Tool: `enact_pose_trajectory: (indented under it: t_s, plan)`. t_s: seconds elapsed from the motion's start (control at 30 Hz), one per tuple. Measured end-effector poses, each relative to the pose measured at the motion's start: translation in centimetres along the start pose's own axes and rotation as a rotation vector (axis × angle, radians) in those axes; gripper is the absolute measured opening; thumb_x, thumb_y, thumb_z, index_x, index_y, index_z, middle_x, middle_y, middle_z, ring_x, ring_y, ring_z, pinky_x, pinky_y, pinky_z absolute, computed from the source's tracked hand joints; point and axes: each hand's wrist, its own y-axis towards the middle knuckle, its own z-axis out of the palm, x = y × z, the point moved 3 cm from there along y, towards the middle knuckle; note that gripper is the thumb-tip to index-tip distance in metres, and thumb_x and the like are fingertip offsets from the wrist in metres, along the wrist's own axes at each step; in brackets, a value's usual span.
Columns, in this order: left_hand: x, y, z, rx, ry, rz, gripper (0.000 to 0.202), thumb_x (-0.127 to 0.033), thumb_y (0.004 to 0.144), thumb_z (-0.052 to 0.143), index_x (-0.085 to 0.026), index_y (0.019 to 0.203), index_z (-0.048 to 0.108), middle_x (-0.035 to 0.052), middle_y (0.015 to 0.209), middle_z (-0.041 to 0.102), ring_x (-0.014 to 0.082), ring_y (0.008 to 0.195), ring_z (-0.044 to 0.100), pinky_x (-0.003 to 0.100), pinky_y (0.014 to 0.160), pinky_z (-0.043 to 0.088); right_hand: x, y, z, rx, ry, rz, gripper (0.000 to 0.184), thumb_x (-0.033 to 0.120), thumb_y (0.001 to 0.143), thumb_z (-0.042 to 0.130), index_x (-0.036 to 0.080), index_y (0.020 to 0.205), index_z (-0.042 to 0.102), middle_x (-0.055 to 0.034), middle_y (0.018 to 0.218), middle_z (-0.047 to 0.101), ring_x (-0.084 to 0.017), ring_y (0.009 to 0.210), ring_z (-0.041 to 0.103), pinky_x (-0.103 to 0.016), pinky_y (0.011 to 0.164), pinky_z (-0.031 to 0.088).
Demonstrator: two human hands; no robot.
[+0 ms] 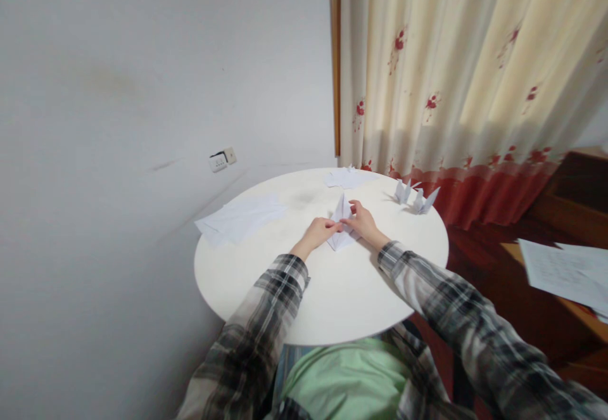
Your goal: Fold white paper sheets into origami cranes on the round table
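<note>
A partly folded sheet of white paper [338, 241] lies on the round white table [327, 299], with one pointed flap standing up at its far side. My left hand [319, 232] pinches the paper's left side with thumb and fingers. From the right, my right hand [362, 221] grips the same paper, its thumb and fingertips close to the left hand's. The fingers hide the middle of the folds. Two folded paper cranes [420, 202] stand close together near the table's right edge.
Loose white sheets [242, 217] are spread at the table's left, and more paper [350, 178] lies at the far edge. A wall with a socket [218, 163] borders the left side; a curtain [456, 90] hangs behind. Papers [560, 271] rest on wooden furniture at right.
</note>
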Motion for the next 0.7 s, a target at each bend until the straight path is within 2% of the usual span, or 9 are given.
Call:
enact_pose_trajectory:
  t_s: [0.07,0.17,0.3,0.53,0.7]
  plan:
    - [-0.13,-0.06,-0.01,0.0,-0.018,-0.007,0.034,-0.036,0.077,0.049,-0.012,0.078,0.072,0.0045,0.076,0.071,0.0146,0.068,0.06,0.023,0.064,0.043,0.18,-0.15,0.15,0.043,-0.011,0.011,0.062,0.024,0.065,0.066,0.016,0.121,0.04,-0.0047,0.088,0.061,-0.016,0.077,0.056,-0.026,0.068,0.04]
    - [-0.06,-0.06,-0.02,0.002,-0.041,-0.017,0.031,-0.035,0.076,0.05,-0.013,0.077,0.072,0.0041,0.076,0.071,0.0146,0.069,0.06,0.024,0.065,0.043,0.42,-0.28,0.24,0.091,-0.053,0.003,0.062,0.022,0.065,0.065,0.016,0.122,0.04,-0.0033,0.081,0.062,-0.015,0.071,0.055,-0.024,0.064,0.037]
    - [-0.08,-0.06,0.02,0.02,-0.096,-0.033,0.031,-0.036,0.075,0.05,-0.012,0.073,0.071,0.0041,0.074,0.071,0.0142,0.069,0.061,0.024,0.068,0.044,0.52,-0.31,0.21,0.101,-0.126,-0.034,0.059,0.022,0.066,0.065,0.015,0.12,0.043,-0.0058,0.085,0.063,-0.016,0.074,0.055,-0.024,0.064,0.036]
    - [-0.48,-0.25,0.04,0.044,-0.16,-0.029,0.034,-0.036,0.076,0.048,-0.011,0.069,0.07,0.0056,0.071,0.07,0.0138,0.067,0.061,0.025,0.068,0.045,0.24,0.02,0.35,0.083,-0.261,-0.05,0.024,0.033,0.073,0.058,0.016,0.09,0.058,-0.0064,0.079,0.064,-0.015,0.068,0.053,-0.023,0.059,0.031]
    - [-0.33,-0.19,0.22,0.046,-0.177,-0.037,0.032,-0.033,0.075,0.047,-0.012,0.069,0.07,0.0051,0.072,0.07,0.0136,0.068,0.061,0.025,0.069,0.046,0.08,0.15,0.32,0.05,-0.254,-0.061,0.021,0.035,0.078,0.051,0.016,0.077,0.06,-0.0043,0.071,0.063,-0.013,0.061,0.049,-0.023,0.055,0.028]
